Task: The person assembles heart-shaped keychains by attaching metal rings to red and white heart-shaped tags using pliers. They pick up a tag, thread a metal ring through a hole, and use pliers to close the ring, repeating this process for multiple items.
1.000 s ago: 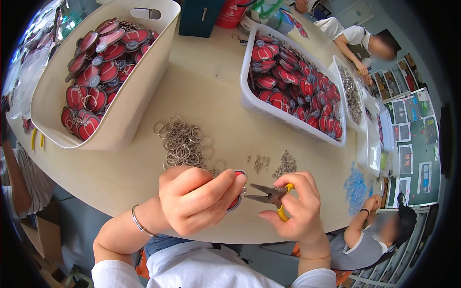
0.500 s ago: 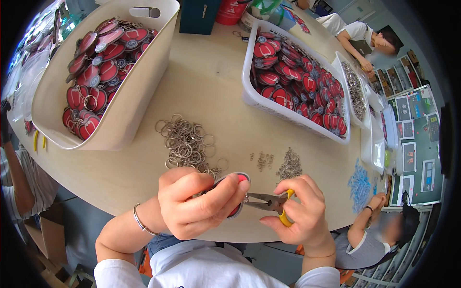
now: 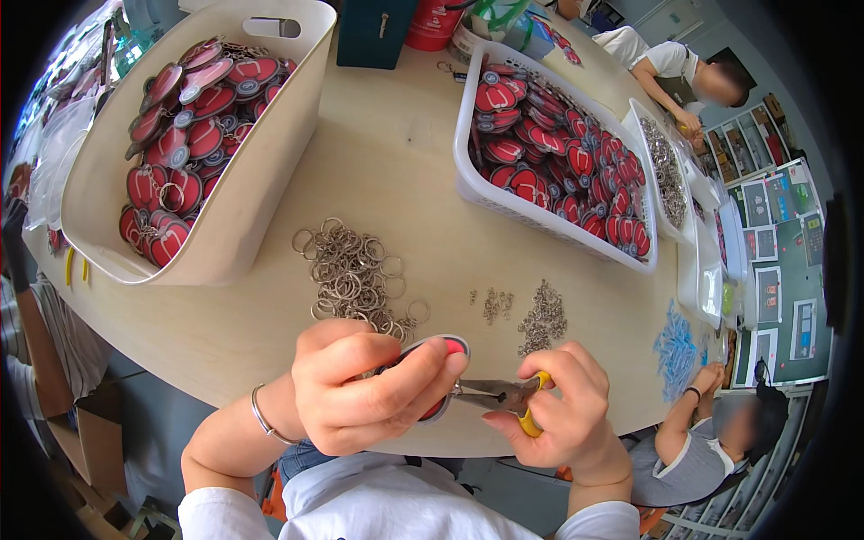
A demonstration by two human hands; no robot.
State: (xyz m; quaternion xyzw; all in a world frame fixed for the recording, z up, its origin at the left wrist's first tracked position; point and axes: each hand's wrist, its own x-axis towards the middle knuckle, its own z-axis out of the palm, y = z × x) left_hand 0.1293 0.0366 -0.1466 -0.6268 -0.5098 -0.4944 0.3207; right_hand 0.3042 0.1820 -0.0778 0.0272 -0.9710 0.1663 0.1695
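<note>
Between the fingers of my left hand [image 3: 373, 387] is a red keychain charm [image 3: 436, 412] with a pale rim, mostly covered by the fingers. My right hand [image 3: 567, 405] is closed round the yellow handles of a pair of pliers [image 3: 508, 394]. The plier jaws point left and meet the charm's right edge; whatever small part sits at their tips is too small to make out. Just beyond my left hand lies a pile of metal split rings [image 3: 346, 270]. A heap of tiny metal links [image 3: 544, 317] lies beyond my right hand.
A tall cream bin [image 3: 270, 193] of red charms stands at the left. A white basket [image 3: 549, 232] holds more at the right, with trays [image 3: 693, 261] and blue pieces [image 3: 673, 349] beside it. Co-workers sit around the table, one [image 3: 693, 459] at the near right.
The plier jaws have come closer together, and the handles have tipped slightly lower. The charm and both hands have shifted only a little.
</note>
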